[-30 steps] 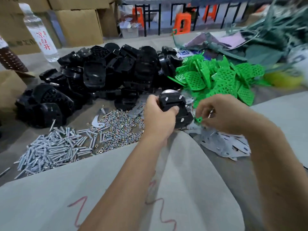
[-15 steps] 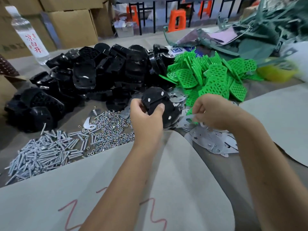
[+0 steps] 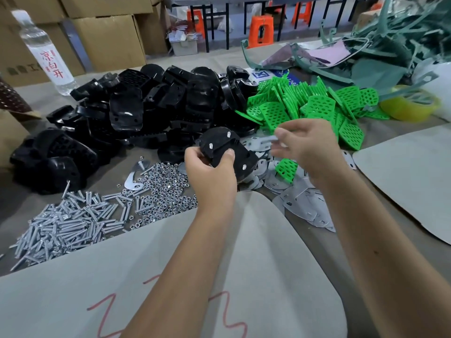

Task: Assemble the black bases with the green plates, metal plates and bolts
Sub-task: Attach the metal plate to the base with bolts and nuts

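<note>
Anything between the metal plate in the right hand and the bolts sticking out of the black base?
Nothing visible. The right hand pinches the metal plate just right of the black base that the left hand grips; the gap over the bolts is open air.

Both forearms are bare from the frame's lower edge to the wrists, with no sleeve showing. The left hand (image 3: 211, 172) and right hand (image 3: 307, 145) wear no gloves; the right one is blurred, so any ring is uncertain.
</note>
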### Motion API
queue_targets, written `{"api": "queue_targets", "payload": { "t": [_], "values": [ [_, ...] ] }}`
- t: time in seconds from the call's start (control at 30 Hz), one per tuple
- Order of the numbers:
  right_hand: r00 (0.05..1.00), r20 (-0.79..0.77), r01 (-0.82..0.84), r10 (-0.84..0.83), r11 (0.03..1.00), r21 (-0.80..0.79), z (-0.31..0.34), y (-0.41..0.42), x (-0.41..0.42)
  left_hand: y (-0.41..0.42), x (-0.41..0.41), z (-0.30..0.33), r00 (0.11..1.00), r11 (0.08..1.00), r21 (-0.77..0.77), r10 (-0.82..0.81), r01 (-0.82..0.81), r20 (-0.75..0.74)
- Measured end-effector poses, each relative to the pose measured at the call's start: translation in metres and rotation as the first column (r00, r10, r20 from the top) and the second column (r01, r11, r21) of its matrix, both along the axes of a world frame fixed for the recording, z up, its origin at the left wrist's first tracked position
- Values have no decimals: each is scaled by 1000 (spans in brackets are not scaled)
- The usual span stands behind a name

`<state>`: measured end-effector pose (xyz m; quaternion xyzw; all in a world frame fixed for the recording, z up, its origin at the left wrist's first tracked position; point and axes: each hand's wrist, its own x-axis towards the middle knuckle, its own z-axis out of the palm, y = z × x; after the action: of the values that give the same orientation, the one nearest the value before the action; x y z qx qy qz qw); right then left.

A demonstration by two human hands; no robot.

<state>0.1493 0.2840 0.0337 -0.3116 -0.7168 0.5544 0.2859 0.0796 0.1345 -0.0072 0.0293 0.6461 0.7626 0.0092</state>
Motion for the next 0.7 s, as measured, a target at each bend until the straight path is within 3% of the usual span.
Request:
{"api": "queue_targets", "payload": {
  "t": [0.1, 0.13, 0.27, 0.37, 0.47, 0.63, 0.7],
  "values": [
    [949, 314, -138, -6, 889, 436, 5, 4, 2, 2, -2, -4, 1000, 1000, -11, 12, -13, -19],
    [915, 403, -202, -10, 854, 479, 11, 6, 7, 3, -1, -5, 999, 1000, -16, 6, -7, -33],
    [659, 750, -499, 55, 778, 382, 27, 17, 32, 9, 2, -5, 996, 998, -28, -54, 52, -71],
    [495, 868, -601, 39, 737, 309, 30, 15, 40, 15, 7, -5, 993, 996, -33, -88, 86, -73],
    [511, 857, -604, 70, 739, 299, 27, 15, 38, 21, 10, -5, 994, 995, -29, -100, 99, -53],
    [679, 727, -502, 104, 788, 357, 21, 21, 42, 22, 9, -5, 994, 993, -46, -106, 104, -40],
    [632, 752, -561, 190, 781, 274, 22, 20, 44, 21, 8, -6, 995, 995, -45, -93, 91, -34]
  ]
}}
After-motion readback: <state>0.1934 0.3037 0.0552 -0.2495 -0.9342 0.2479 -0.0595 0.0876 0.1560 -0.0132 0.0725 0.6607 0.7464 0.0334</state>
